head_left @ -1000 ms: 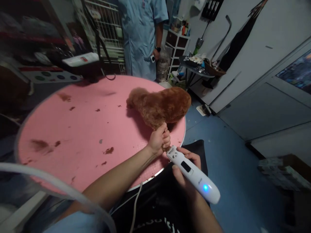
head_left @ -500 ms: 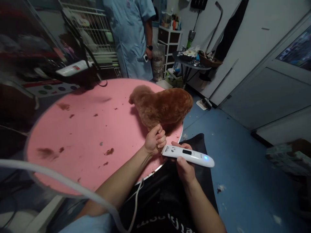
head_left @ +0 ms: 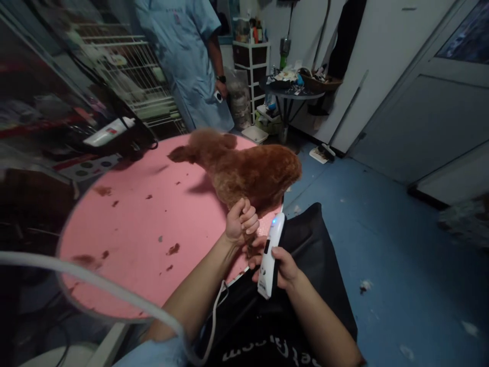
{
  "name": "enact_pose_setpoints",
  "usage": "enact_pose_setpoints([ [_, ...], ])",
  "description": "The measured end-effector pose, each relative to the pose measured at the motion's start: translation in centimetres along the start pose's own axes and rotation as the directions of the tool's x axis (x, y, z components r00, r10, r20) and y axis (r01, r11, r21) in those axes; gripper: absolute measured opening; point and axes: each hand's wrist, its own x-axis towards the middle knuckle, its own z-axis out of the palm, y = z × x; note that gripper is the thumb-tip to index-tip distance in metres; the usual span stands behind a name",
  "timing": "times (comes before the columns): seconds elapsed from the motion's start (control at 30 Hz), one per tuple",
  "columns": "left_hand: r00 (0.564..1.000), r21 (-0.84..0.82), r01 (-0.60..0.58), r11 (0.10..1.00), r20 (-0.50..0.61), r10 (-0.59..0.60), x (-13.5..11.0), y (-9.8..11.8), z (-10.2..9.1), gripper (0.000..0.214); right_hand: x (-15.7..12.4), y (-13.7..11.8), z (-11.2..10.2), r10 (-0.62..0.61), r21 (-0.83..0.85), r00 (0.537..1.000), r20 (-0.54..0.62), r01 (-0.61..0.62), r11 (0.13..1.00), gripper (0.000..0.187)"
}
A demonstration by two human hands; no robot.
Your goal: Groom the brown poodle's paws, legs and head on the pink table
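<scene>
A small brown curly dog [head_left: 250, 171] stands on the round pink table [head_left: 145, 224], its head turned to the left. My left hand [head_left: 240, 223] is closed around the dog's hind leg at the table's near right edge. My right hand [head_left: 278, 265] grips a white electric clipper [head_left: 270, 255], held nearly upright with a blue light at its top end, just right of my left hand. The paw itself is hidden behind my fingers.
Tufts of brown fur [head_left: 172, 249] lie scattered over the pink top. Another person in a light blue coat [head_left: 183, 61] stands behind the table. A wire cage [head_left: 126, 76], a small cluttered round table [head_left: 294, 86] and white drawers [head_left: 252, 56] stand at the back. A white hose [head_left: 95, 285] crosses low left.
My right hand has turned the clipper from lying sideways to nearly upright. The dog has raised its head and turned it left. My view has shifted right and down.
</scene>
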Motion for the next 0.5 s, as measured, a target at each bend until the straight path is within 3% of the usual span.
enact_pose_setpoints([
  [0.03,1.0,0.0,-0.01,1.0,-0.018,0.01,0.1,0.0,-0.1,0.043,0.5,0.3,0.2,0.007,0.021,1.0,0.015,-0.007,1.0,0.041],
  [0.1,0.996,0.016,-0.042,0.999,-0.084,0.043,0.3,0.2,-0.2,0.041,1.8,0.8,0.9,-0.073,-0.007,0.995,-0.069,0.072,0.997,0.035],
  [0.2,0.977,0.085,-0.049,0.995,-0.205,0.065,0.4,1.4,0.5,0.031,3.5,1.1,2.2,-0.279,-0.354,0.924,-0.261,0.178,0.918,0.024],
  [0.3,0.962,0.159,-0.071,0.985,-0.251,0.11,0.4,2.8,2.0,0.032,3.9,0.6,2.7,-0.39,-0.602,0.896,-0.213,0.194,0.775,0.018],
  [0.33,0.957,0.167,-0.107,0.98,-0.252,0.147,0.4,3.2,2.5,0.036,3.8,0.4,2.5,-0.433,-0.616,0.884,-0.176,0.244,0.749,0.018],
  [0.4,0.948,0.146,-0.172,0.974,-0.246,0.204,0.2,3.6,3.3,0.041,3.0,0.0,1.6,-0.562,-0.592,0.815,-0.142,0.385,0.708,0.022],
  [0.47,0.953,0.096,-0.176,0.98,-0.232,0.194,0.0,3.8,3.5,0.043,2.1,-0.3,0.4,-0.642,-0.516,0.741,-0.196,0.478,0.71,0.028],
  [0.5,0.959,0.067,-0.167,0.984,-0.222,0.178,-0.1,3.8,3.4,0.044,1.6,-0.5,-0.1,-0.639,-0.464,0.731,-0.239,0.492,0.737,0.03],
])
